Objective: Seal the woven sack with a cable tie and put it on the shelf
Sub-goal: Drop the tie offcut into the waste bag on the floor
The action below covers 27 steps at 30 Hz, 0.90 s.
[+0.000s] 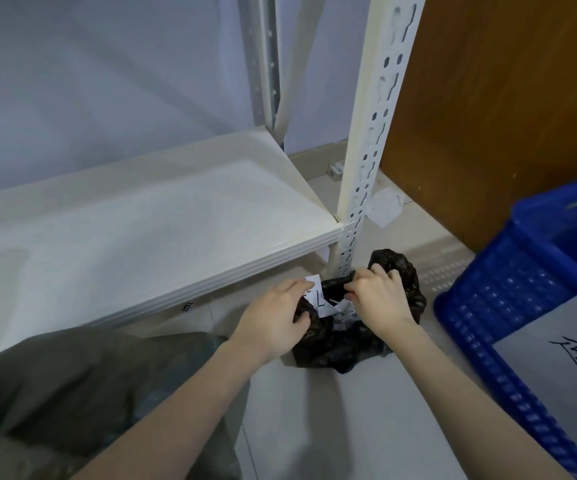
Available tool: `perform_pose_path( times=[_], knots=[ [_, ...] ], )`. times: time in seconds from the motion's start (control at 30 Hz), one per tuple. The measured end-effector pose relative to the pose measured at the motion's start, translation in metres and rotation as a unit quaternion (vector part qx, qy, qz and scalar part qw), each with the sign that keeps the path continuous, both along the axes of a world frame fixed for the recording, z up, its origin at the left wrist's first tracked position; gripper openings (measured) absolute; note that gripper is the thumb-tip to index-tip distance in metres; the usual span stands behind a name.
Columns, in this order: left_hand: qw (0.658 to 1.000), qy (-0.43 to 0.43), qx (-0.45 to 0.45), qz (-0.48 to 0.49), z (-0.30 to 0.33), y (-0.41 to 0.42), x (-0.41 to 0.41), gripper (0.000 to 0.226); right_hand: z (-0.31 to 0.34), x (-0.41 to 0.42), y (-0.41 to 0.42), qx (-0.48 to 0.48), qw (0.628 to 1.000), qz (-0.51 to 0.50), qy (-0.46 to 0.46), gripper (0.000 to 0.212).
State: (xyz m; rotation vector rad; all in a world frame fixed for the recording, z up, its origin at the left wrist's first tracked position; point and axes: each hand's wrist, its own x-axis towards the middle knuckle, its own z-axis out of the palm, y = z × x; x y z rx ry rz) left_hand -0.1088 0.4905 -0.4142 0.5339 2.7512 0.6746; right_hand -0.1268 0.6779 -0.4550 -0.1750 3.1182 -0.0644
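Pale floor tiles [332, 427] run under a cream metal shelf [124, 233], its slotted upright [366, 150] standing just behind the work, a brown wooden panel [505, 98] beyond and a blue plastic crate [508, 306] off to the right.

From the head camera, the only view, the dark sack [342, 344] sits on the floor at the foot of the upright, below the shelf board. The left hand [273, 320] clutches the bunched mouth on its near side, with a white slip of paper [314, 289] against its fingertips. The right hand [377, 296] pinches the gathered neck from the far side. A thin pale strip between the hands may be the cable tie; I cannot tell whether it is threaded.

My worry: the crinkled neck could spring open if either grasp slackens before the tie locks, and the paper could get cinched into the loop. Lifting later, the sack might snag the upright.
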Motion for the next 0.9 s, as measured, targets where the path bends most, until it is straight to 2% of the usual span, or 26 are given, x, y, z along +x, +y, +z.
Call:
perform_pose_path(
  times=[0.2,0.47,0.9],
  knots=[
    [1.0,0.026,-0.003,-0.007,0.031,-0.008,0.005,0.052,0.041,0.008,0.004,-0.081,0.996,-0.012,0.033,0.025],
    [0.994,0.11,0.005,-0.002,0.11,-0.025,0.029,0.056,0.151,0.036,-0.028,-0.158,0.981,0.037,0.108,0.034],
    [0.962,0.254,0.01,0.095,0.241,-0.173,0.124,0.053,0.307,0.114,-0.168,-0.164,0.951,0.165,0.202,0.037]
  ],
)
